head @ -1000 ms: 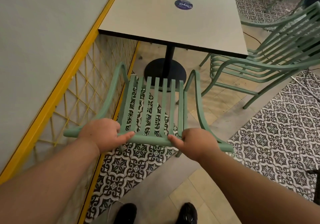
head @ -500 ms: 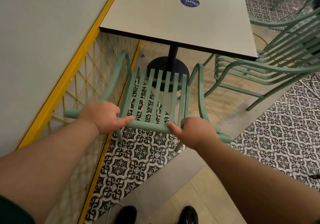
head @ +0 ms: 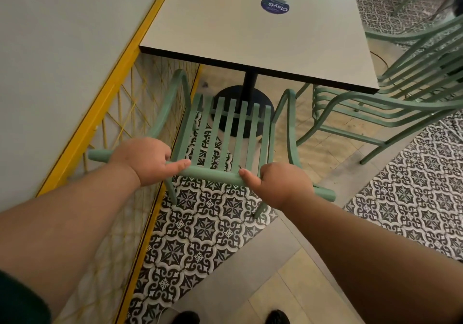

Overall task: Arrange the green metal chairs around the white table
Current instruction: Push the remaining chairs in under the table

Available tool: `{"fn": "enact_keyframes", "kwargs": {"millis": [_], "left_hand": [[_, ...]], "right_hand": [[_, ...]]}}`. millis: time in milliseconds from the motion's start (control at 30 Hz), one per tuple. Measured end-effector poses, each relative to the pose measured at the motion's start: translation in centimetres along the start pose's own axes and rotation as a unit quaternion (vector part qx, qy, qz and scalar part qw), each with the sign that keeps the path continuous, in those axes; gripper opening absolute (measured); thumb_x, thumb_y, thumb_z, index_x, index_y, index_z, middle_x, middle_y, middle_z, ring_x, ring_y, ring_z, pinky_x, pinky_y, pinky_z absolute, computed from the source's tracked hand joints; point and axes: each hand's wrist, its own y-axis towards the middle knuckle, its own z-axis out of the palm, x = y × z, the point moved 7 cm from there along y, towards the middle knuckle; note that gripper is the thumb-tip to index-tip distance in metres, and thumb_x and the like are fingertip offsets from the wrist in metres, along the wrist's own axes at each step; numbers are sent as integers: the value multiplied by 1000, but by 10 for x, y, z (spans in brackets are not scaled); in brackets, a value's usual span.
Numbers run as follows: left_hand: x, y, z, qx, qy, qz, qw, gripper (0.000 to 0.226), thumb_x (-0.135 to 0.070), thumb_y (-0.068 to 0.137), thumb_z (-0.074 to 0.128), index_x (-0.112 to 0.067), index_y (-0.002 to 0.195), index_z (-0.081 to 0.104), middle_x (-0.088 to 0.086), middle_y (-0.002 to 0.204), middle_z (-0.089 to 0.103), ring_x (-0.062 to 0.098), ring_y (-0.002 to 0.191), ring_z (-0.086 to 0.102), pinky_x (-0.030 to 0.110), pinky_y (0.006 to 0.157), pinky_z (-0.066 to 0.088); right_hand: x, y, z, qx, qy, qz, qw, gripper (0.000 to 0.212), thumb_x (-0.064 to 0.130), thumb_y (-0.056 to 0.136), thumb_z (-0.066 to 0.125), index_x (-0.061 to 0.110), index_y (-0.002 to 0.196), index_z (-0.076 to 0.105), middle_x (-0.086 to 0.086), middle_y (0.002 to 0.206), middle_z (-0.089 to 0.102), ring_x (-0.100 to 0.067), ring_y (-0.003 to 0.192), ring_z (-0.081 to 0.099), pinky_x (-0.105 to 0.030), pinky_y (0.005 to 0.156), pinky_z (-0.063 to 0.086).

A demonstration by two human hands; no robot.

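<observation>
A green metal chair (head: 225, 133) with a slatted seat stands in front of me, its front tucked just under the near edge of the white table (head: 250, 38). My left hand (head: 145, 158) grips the left part of the chair's top back rail. My right hand (head: 280, 183) grips the rail's right part, thumb lying along the bar. A stack of several more green chairs (head: 390, 98) stands at the table's right side.
A grey wall with a yellow band and yellow wire lattice (head: 120, 113) runs close along the chair's left side. The table's black pedestal base (head: 244, 108) sits behind the seat. A round blue sticker (head: 274, 5) lies on the tabletop. Patterned floor tiles surround my shoes (head: 276, 317).
The chair has slid forward toward the table with both hands on its back rail; its front now reaches under the table's near edge.
</observation>
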Motion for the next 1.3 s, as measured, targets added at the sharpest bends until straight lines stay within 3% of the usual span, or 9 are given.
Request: {"fn": "enact_keyframes", "kwargs": {"millis": [467, 600, 667, 733, 833, 900, 967, 1100, 1300], "left_hand": [[10, 16, 0, 2, 30, -24, 999, 94, -92, 66, -5, -24, 65, 59, -6, 62, 59, 11, 58, 56, 28, 52, 45], [9, 16, -3, 15, 61, -46, 997, 100, -94, 61, -14, -28, 69, 60, -8, 64, 59, 11, 62, 55, 29, 57, 41], [7, 15, -6, 7, 97, -52, 994, 104, -94, 65, -17, -31, 81, 64, -6, 76, 63, 15, 75, 56, 35, 70, 38], [7, 6, -11, -1, 102, -89, 991, 94, -91, 78, 1, -30, 109, 65, 3, 105, 65, 26, 101, 55, 45, 84, 36], [-9, -21, -16, -23, -15, -127, 991, 81, -77, 92, 27, -16, 139, 51, 14, 138, 54, 36, 129, 45, 57, 105, 35], [-35, -48, -22, -71, -81, -91, 990, 73, -67, 98, 34, -15, 148, 45, 15, 149, 49, 37, 138, 40, 60, 113, 34], [-61, -74, -36, -103, -112, -50, 987, 68, -61, 101, 36, -17, 153, 39, 13, 157, 43, 36, 144, 36, 59, 117, 31], [-121, -99, -60, -63, -102, 24, 992, 62, -55, 102, 42, -23, 155, 37, 8, 157, 44, 31, 145, 37, 60, 116, 30], [-201, -104, -93, -40, -90, 123, 987, 65, -59, 98, 42, -23, 153, 39, 5, 153, 48, 28, 143, 41, 60, 115, 36]], "right_hand": [[2, 14, -7, -21, -20, 6, 1000, 86, 90, 84, 14, 21, 71, 63, 3, 62, 60, -15, 54, 58, -30, 47, 51], [2, 14, -6, -44, -5, -14, 999, 82, 89, 87, 16, 23, 71, 61, 6, 60, 59, -12, 50, 54, -30, 48, 56], [1, 12, -6, -67, 16, -38, 997, 75, 86, 90, 19, 25, 74, 61, 6, 63, 61, -13, 52, 57, -31, 51, 57], [1, 4, -10, -85, 45, -63, 993, 64, 78, 94, 24, 28, 81, 61, 6, 71, 63, -16, 65, 64, -35, 59, 61], [-4, -15, -18, -102, 64, -75, 990, 56, 66, 98, 27, 25, 101, 65, 5, 94, 63, -18, 90, 56, -38, 82, 51], [-15, -42, -16, -116, 110, -50, 986, 51, 60, 102, 31, 22, 115, 63, 1, 106, 60, -20, 104, 53, -36, 87, 42], [-20, -80, -17, -128, 112, -35, 985, 50, 57, 102, 36, 20, 124, 61, -2, 117, 61, -22, 114, 53, -39, 96, 44], [-38, -156, -20, -120, 103, 18, 987, 67, 61, 100, 37, 17, 149, 47, -8, 148, 54, -28, 140, 44, -48, 117, 36], [-99, -247, -26, -122, 131, 136, 974, 71, 61, 101, 41, 14, 154, 42, -11, 151, 52, -31, 141, 43, -46, 117, 34]]}}
